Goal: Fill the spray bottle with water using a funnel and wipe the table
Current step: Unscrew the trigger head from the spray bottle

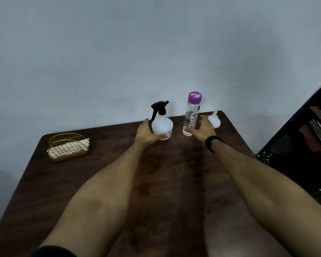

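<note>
A: What are the fingers doing?

B: The left hand (145, 133) has its fingers (162, 135) curled round the lower front of the sprayer (162, 125), thumb up along its left side; they look to be touching it, though blur makes a firm grip hard to judge. The right hand (202, 129) has its fingers (189, 129) spread apart, at the base of the bottle (191, 115); I cannot tell whether they touch it.

A: And where do those things stand?

B: Both are upright at the far edge of the bench (100, 164), near the wall (119, 52). The sprayer is white with a black trigger head screwed on. The bottle, just to its right, is clear with a purple cap on.

A: The funnel?

B: The funnel (214, 121) is white, sitting mouth-down with its spout up, just right of the bottle behind the right hand.

A: Anything further out?

B: A black band (212, 142) on the right wrist. A gold wire holder (69, 147) with napkins (67, 149) sits well apart at the bench's left side. A dark rack (300, 138) stands beyond the right edge.
</note>
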A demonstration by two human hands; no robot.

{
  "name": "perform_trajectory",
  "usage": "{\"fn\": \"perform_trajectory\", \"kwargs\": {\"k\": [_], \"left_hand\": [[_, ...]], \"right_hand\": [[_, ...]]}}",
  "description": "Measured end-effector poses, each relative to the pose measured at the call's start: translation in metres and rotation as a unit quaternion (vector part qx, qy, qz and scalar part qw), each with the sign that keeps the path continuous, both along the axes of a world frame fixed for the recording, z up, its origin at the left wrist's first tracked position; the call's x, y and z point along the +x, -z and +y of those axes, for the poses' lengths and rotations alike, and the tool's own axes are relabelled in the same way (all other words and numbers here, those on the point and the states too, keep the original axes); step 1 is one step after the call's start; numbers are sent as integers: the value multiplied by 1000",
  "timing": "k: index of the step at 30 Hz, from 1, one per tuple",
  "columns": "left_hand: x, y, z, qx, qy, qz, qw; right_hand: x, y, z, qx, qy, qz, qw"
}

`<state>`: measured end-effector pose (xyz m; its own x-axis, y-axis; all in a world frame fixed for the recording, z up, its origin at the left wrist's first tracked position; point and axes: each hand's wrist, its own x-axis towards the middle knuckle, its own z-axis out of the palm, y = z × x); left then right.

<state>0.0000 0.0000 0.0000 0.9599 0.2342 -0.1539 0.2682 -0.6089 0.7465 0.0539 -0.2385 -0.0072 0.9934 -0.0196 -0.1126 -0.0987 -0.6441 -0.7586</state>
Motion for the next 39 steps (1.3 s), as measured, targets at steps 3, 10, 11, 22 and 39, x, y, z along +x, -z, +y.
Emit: {"fn": "perform_trajectory", "kwargs": {"k": [3,10,11,22,39], "left_hand": [[21,14,-12,-36,-32,-63,997],[44,59,-21,-11,-15,-123,992],[46,69,-18,-1,-15,-139,990],[-34,78,28,32,-1,-198,980],[-156,87,74,26,-38,-223,974]], "right_hand": [[16,9,9,29,-21,-35,999],[33,43,25,-30,29,-130,991],[33,45,26,-40,29,-146,988],[-20,53,47,-4,-15,-182,983],[-126,70,72,57,-100,-221,968]]}}
